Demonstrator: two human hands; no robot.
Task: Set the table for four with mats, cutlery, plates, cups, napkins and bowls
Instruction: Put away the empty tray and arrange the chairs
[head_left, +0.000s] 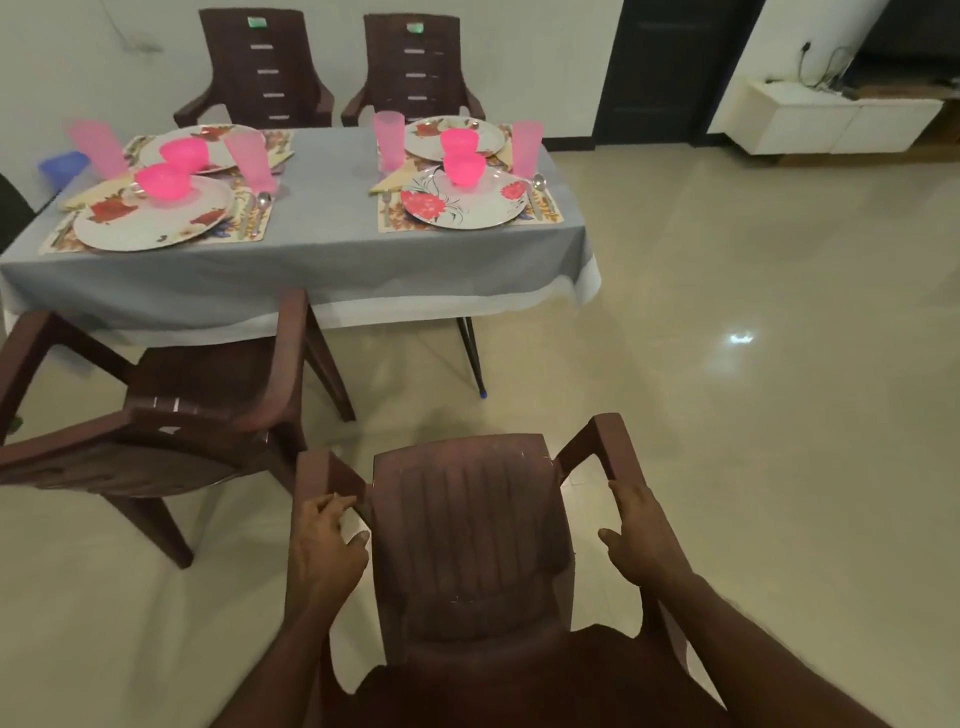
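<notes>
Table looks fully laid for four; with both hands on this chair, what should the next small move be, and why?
Probably push the chair forward to the near right place setting. The left hand and right hand grip its armrests, it stands apart from the table, and that side has no chair drawn up.

Four dark brown plastic armchairs stood around the bench. Two were at the far side against the pale wall, each with a small green sticker near the top of its back. A third sat at the near left side, its seat partly under the hanging cloth. The fourth stood nearest the camera, well apart from the bench, on the glossy cream floor. A dark door and a low white cabinet were at the far right.
</notes>
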